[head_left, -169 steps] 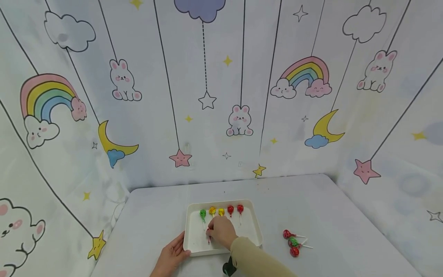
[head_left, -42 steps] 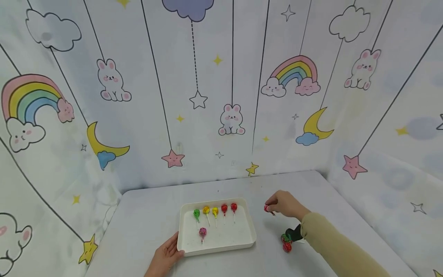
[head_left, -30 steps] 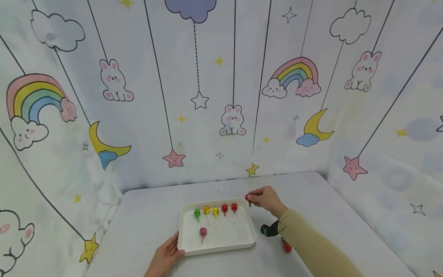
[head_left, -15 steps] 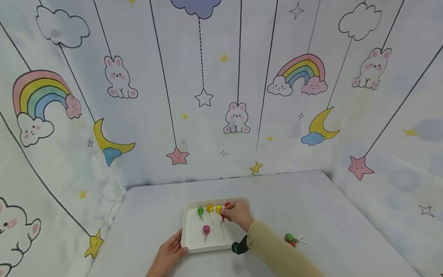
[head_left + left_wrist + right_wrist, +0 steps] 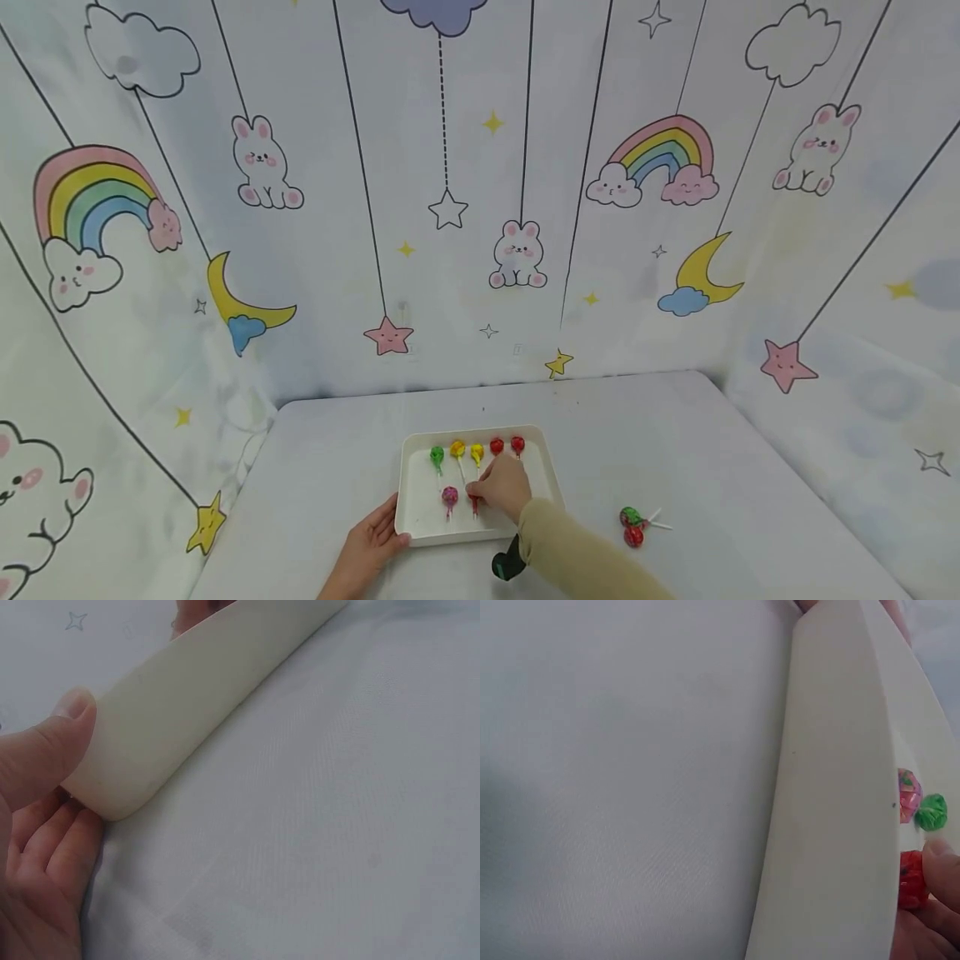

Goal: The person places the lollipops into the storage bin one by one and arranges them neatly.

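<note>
At lower centre of the head view, the right hand (image 5: 506, 486) pinches a red lollipop (image 5: 911, 881) inside the white tray (image 5: 420, 510); the left hand (image 5: 367, 543) grips its near-left corner. A sideways release might nudge the adjacent pink lollipop (image 5: 449, 495).

A white back wall (image 5: 457, 292) stands between a left wall (image 5: 135, 358) and a right wall (image 5: 862, 308), all three printed with cartoon pictures on thin black lines: rabbits (image 5: 517, 262), rainbows (image 5: 663, 137), yellow moons (image 5: 693, 268) with blue clouds (image 5: 682, 301), pink stars (image 5: 388, 337) and, at the top, a purple cloud (image 5: 437, 12). A pale table (image 5: 637, 442) with rounded far corners reaches to the back wall, a few small specks near its far edge. Soft, even, slightly grey light falls over everything, with only faint shadows.
</note>
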Motion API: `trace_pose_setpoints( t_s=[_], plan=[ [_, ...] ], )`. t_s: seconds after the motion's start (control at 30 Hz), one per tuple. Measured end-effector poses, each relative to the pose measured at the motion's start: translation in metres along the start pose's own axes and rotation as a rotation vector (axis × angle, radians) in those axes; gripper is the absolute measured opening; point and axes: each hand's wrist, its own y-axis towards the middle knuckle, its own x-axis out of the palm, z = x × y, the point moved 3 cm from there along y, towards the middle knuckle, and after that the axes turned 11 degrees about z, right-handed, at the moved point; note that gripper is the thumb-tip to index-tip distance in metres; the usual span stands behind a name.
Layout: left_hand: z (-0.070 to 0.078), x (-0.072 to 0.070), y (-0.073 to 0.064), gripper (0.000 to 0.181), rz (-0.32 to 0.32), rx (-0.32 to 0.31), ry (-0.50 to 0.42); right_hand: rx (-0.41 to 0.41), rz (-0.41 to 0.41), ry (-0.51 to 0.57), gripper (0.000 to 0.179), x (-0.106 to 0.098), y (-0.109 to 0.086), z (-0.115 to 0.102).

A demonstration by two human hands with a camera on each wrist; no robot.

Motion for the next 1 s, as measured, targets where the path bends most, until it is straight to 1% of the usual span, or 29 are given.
trace_pose_setpoints(
  t_s=[0.23, 0.3, 0.4, 0.6, 0.73, 0.83, 1.0],
  plan=[
    [0.0029, 0.0011, -0.0018, 0.083, 0.006, 0.006, 0.001, -0.047, 0.017, -0.078, 0.025, 0.0081, -0.0018, 0.0],
    [0.0031, 0.0014, -0.0019, 0.082, 0.001, 0.011, 0.001, -0.069, 0.019, -0.107, 0.027, 0.0077, -0.0024, -0.002],
    [0.0022, 0.0016, -0.0011, 0.082, 0.001, 0.011, 0.0, -0.085, 0.015, -0.121, 0.028, 0.0061, -0.0037, -0.0051],
    [-0.0002, 0.0001, 0.001, 0.082, 0.007, 0.009, 0.014, -0.068, 0.013, -0.118, 0.029, 0.0037, -0.0057, -0.0078],
    [0.0002, 0.0, 0.0007, 0.083, 0.008, 0.007, 0.008, -0.051, 0.007, -0.119, 0.03, 0.003, -0.0062, -0.0082],
    [0.0008, 0.0008, 0.0002, 0.082, 0.014, -0.001, 0.02, -0.036, 0.004, -0.115, 0.03, 0.0023, -0.0067, -0.0084],
    [0.0009, 0.0008, 0.0004, 0.082, 0.026, -0.004, 0.032, -0.041, 0.004, -0.12, 0.031, 0.0043, -0.0058, -0.0077]
  ],
)
